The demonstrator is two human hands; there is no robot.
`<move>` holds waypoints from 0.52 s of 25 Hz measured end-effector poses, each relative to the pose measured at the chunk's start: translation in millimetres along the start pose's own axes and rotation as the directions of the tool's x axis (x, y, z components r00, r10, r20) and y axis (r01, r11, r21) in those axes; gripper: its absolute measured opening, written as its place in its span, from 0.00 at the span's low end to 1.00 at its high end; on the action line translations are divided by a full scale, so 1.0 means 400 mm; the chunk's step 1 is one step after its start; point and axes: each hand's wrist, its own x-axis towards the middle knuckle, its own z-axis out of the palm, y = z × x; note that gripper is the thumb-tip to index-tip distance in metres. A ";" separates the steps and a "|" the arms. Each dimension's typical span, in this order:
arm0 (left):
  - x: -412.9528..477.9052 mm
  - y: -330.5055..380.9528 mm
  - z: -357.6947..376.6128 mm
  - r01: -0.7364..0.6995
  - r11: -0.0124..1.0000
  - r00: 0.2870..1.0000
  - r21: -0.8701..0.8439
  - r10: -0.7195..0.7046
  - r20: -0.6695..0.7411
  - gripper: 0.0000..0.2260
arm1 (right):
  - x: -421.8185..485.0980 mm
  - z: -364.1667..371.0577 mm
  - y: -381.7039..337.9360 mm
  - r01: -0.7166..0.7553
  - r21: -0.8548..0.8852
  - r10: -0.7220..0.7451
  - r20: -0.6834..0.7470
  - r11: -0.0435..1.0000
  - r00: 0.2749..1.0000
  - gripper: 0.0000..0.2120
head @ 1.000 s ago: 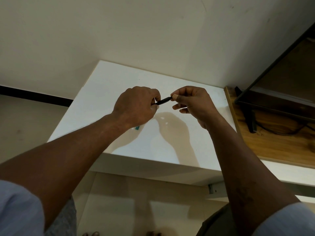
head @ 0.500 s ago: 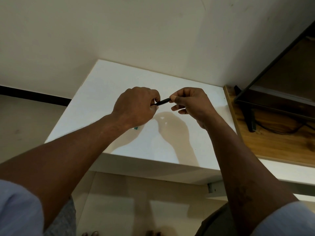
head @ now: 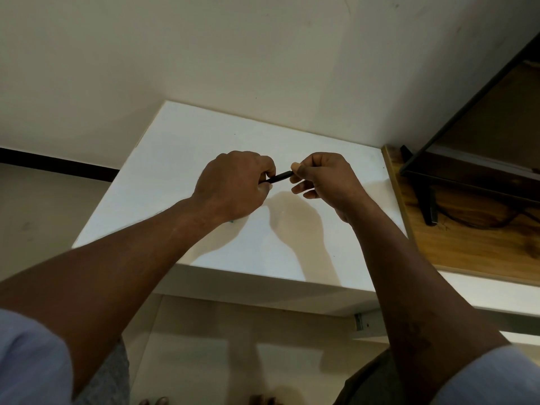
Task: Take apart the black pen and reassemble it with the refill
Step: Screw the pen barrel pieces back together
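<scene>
Reaching forward between pale sleeves point(head: 29, 361), out over the white bench point(head: 181, 159). Curling the left grip point(head: 233, 185) tight round one end of the black pen point(head: 280, 176) and pinching the other end between thumb and forefinger of the right grip point(head: 324, 179), both held above the bench. Ending at a cream wall point(head: 263, 54) behind.

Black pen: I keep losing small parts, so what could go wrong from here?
1. The right hand pinches only the end of the black pen, so it may slip when the pen comes apart.
2. The left hand grips the other end, holding the pen in the air above the white table; a freed part could drop and roll off its edge.
</scene>
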 end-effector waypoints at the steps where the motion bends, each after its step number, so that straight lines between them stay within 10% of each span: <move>1: 0.000 0.000 0.001 -0.003 1.000 1.000 0.000 0.003 -0.001 0.08 | 0.000 0.001 0.000 -0.003 0.002 0.003 -0.002 1.000 1.000 0.10; 13: 0.002 0.003 0.003 -0.028 0.999 0.999 -0.023 0.027 -0.021 0.08 | -0.001 0.009 -0.002 -0.007 -0.001 0.007 -0.010 1.000 1.000 0.19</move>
